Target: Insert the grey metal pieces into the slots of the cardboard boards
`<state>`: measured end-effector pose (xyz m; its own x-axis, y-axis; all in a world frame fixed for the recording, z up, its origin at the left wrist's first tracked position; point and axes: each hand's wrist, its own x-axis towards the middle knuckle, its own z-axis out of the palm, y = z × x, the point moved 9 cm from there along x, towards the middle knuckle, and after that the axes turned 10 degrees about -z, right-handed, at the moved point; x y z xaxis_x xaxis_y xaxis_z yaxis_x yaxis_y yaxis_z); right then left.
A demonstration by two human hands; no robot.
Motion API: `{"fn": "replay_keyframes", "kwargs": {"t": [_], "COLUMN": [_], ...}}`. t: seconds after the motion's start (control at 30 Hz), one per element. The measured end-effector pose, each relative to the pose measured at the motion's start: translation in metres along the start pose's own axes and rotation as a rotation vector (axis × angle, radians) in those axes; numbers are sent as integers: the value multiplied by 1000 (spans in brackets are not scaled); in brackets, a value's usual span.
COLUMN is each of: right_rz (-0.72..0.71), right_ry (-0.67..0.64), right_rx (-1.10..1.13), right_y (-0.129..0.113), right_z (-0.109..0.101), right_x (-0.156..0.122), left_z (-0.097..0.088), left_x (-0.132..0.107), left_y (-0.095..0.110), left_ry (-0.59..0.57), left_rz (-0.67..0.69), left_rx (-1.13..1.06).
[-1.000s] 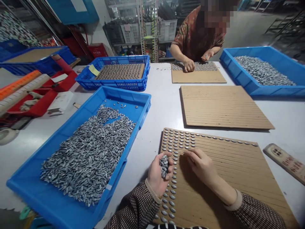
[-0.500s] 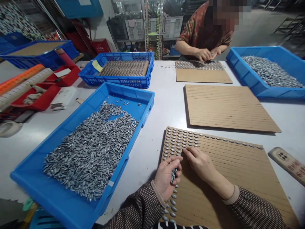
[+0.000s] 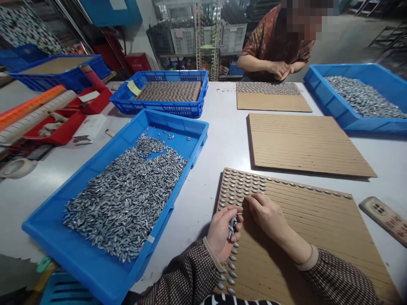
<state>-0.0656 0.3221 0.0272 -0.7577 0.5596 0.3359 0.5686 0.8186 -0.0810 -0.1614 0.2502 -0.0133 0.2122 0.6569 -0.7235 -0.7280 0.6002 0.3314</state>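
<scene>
My left hand (image 3: 222, 231) is curled around several small grey spindle-shaped pieces (image 3: 232, 228), above the left side of a cardboard sheet (image 3: 305, 237). Just beside it, my right hand (image 3: 265, 214) is closed in a pinch at the sheet's surface, by the rows of set pieces. Its fingertips hide whatever is between them. Short rows of the same grey pieces (image 3: 237, 182) fill the sheet's upper left corner. More run down its left edge and in a single line along its top edge. Dark slits cross the bare cardboard.
A blue tray (image 3: 178, 212) heaped with grey pieces stands at left. Beyond my sheet lies a slit cardboard stack (image 3: 299, 144); a phone-like object (image 3: 381, 216) is at right. Opposite, a co-worker (image 3: 270, 51) handles another sheet (image 3: 273, 101) near a second blue tray (image 3: 356, 123).
My view has shifted slightly, so the trays appear a little further right. My hands stay almost in place; more pieces show in my left palm. The co-worker's hands have come closer together.
</scene>
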Motion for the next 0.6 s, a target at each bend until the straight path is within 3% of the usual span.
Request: {"fn": "replay_keyframes", "kwargs": {"t": [0.6], "right_rz": [17], "right_ry": [-47], "right_rx": [4], "right_y": [-1], "right_z": [0], "right_x": [5], "left_z": [-2], "left_x": [-1], "left_y": [5], "left_ry": [23], "left_rz": [32], "left_rx": [30]}}
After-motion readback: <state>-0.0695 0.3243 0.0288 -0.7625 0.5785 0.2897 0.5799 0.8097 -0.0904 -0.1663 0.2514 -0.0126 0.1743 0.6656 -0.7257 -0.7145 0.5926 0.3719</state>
